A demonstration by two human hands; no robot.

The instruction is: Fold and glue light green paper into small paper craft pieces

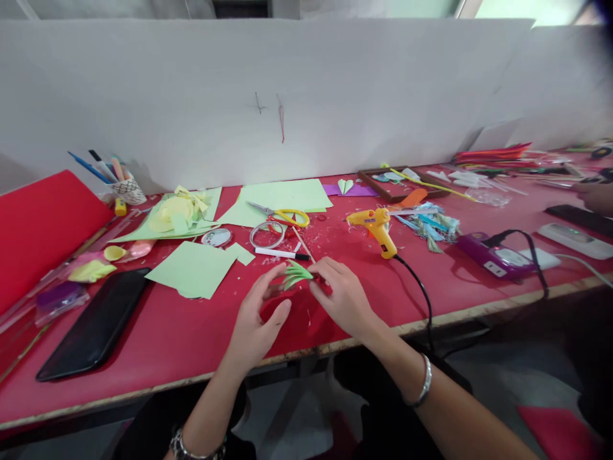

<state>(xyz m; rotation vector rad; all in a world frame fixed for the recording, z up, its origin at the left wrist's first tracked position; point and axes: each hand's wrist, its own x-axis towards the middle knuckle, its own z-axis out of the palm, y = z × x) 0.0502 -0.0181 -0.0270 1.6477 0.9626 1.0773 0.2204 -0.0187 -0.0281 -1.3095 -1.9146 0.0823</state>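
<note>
A small green paper piece cut into strips, like a leaf tuft [295, 275], is pinched at its right end by my right hand [343, 298]. A thin pale stick [304, 244] runs up and away from those fingertips; whether the hand grips it too I cannot tell. On the other side, my left hand [258, 319] is open, its thumb spread and its fingers curved beside the strips. Just beyond lie a white marker with a black cap [281, 254], a tape roll [267, 235] and yellow-handled scissors [292, 217].
A yellow glue gun [376, 227] with a black cord lies right of the hands, near a purple power strip [500, 255]. Left are green paper squares [194, 268], a black pouch [96, 324] and a cup of pens [129, 190]. Another person's hand [596, 197] is at far right.
</note>
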